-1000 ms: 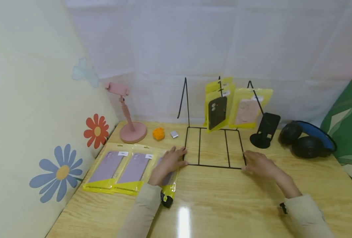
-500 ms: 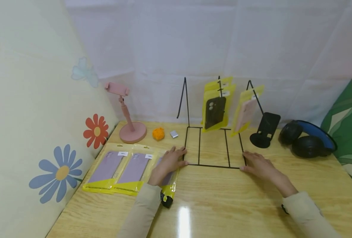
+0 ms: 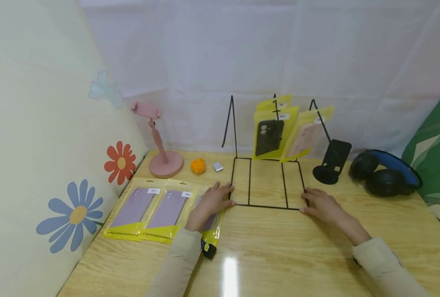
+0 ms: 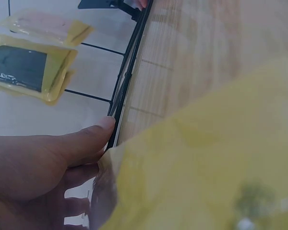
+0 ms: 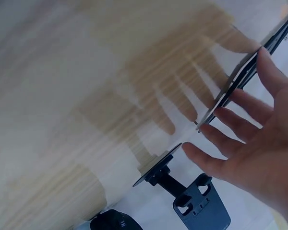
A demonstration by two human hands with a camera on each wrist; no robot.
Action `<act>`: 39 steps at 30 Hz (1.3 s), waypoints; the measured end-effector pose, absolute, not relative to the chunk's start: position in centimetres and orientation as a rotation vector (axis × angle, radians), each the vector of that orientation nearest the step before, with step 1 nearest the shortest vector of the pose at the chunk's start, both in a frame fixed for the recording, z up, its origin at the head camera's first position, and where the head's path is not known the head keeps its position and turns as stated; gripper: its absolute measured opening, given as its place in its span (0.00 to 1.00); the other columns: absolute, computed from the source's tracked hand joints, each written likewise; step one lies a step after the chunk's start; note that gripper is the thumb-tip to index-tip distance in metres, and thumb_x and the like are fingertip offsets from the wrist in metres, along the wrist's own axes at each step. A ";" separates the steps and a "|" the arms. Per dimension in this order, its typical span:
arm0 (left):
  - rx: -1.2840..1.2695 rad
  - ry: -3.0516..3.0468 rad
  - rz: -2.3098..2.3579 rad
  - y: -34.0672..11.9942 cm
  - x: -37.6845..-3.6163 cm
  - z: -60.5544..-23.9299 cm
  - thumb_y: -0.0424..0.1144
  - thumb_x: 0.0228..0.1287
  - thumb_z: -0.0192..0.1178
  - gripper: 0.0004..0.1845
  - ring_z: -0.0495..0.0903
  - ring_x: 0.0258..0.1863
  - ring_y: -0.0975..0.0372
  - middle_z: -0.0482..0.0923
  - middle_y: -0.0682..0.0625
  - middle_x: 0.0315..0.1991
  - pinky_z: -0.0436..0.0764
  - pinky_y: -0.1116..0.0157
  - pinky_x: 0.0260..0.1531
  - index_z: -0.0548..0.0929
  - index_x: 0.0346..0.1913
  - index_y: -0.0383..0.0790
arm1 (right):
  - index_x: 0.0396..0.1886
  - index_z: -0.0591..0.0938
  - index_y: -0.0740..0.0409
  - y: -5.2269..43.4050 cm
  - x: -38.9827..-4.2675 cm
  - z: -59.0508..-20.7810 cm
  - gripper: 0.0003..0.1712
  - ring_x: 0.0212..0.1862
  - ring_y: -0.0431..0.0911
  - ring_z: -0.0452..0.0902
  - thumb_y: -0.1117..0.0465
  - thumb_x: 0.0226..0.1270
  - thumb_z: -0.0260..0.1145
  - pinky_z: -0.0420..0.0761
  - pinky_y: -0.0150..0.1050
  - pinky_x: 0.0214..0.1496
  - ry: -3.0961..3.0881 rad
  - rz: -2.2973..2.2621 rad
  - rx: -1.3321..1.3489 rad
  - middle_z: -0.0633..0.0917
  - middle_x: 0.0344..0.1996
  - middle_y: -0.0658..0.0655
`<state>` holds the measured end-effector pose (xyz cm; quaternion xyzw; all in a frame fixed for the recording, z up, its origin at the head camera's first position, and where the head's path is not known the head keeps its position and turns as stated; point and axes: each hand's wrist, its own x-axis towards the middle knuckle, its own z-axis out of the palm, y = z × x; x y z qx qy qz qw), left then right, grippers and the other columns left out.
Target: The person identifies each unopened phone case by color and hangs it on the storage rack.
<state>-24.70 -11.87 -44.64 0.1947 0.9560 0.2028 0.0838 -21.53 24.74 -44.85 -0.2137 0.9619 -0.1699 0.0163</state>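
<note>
A black wire display rack (image 3: 268, 207) stands on the table, with both hands at its base. My left hand (image 3: 210, 203) touches the left front corner, its thumb (image 4: 89, 141) straight against the bar. On the right side bar rest the outstretched fingertips of my right hand (image 5: 259, 129), thumb at the front corner. From the rack's middle hook hang yellow packets, the front one holding a black phone case (image 3: 268, 137). A packet with a pink phone case (image 3: 306, 139) hangs on the right hook. The left hook (image 3: 229, 119) carries nothing. Purple phone cases in packets (image 3: 168, 209) lie left, one partly under my left hand.
A pink phone stand (image 3: 166, 164), an orange ball-like item (image 3: 198, 166) and a small silver square (image 3: 218, 166) stand back left. A black phone stand (image 3: 335, 156) and black headphones (image 3: 385, 181) sit right of the rack. A pale cloth (image 3: 190, 62) hangs behind.
The hanging packets swing and turn on their hooks, the pink-case one most. My right hand has shifted slightly left against the rack's side; the left hand stays put.
</note>
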 end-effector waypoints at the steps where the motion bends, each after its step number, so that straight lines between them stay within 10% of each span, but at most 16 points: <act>1: 0.583 2.852 0.603 -11.8 -24.7 -44.7 0.47 0.67 0.60 0.31 0.51 0.71 0.38 0.60 0.43 0.72 0.52 0.40 0.67 0.69 0.69 0.38 | 0.62 0.75 0.68 24.8 -21.5 -44.9 0.33 0.63 0.70 0.63 0.51 0.65 0.66 0.67 0.70 0.53 3.002 -0.518 -0.691 0.70 0.63 0.74; 29: 0.711 2.951 0.542 -12.2 -24.6 -43.3 0.45 0.62 0.64 0.29 0.62 0.67 0.39 0.68 0.37 0.66 0.54 0.47 0.69 0.75 0.62 0.30 | 0.56 0.80 0.66 24.7 -21.9 -45.9 0.24 0.56 0.72 0.70 0.58 0.64 0.67 0.71 0.67 0.52 3.054 -0.570 -0.868 0.73 0.60 0.75; 39: 0.611 2.983 0.564 -18.9 -19.9 -40.8 0.40 0.65 0.62 0.26 0.57 0.67 0.34 0.68 0.36 0.66 0.61 0.38 0.61 0.74 0.62 0.30 | 0.57 0.80 0.66 25.0 -21.6 -45.8 0.24 0.57 0.72 0.69 0.59 0.64 0.67 0.70 0.67 0.52 3.058 -0.609 -0.843 0.72 0.61 0.75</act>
